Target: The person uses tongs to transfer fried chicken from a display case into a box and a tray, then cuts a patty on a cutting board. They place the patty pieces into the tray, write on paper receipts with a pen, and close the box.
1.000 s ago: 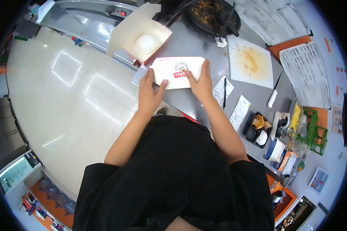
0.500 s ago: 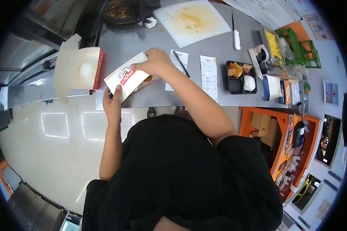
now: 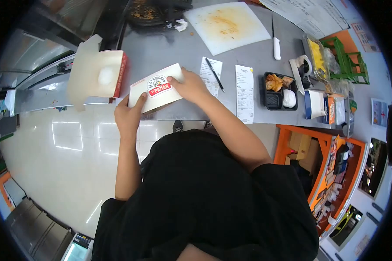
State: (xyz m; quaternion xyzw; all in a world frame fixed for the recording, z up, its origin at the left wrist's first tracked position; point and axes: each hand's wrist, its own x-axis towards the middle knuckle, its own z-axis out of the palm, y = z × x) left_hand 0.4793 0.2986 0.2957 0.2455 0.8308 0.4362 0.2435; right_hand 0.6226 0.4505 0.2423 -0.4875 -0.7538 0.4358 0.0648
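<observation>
A white cardboard food box (image 3: 154, 96) with a red printed label sits over the front part of the steel counter, held between both hands. My left hand (image 3: 128, 115) grips its left front corner, thumb on top of the lid. At the right end, my right hand (image 3: 190, 87) is wrapped round the edge with its thumb resting on the lid. The lid lies over the box and its contents are hidden. Left of it stands an open box (image 3: 121, 75) with red sides and a round white lump (image 3: 105, 75) inside.
Two printed slips (image 3: 245, 93) and a pen (image 3: 214, 75) lie to the right. Beyond them is a black tray (image 3: 272, 101) with fried pieces and a white lump. A stained cutting board (image 3: 204, 39), a white-handled knife (image 3: 276, 48) and a green rack (image 3: 348, 65) stand farther back.
The box lid has come down from a tilt, covering food that showed beneath it. My right hand has shifted from the lid's back corner to the box's right end.
</observation>
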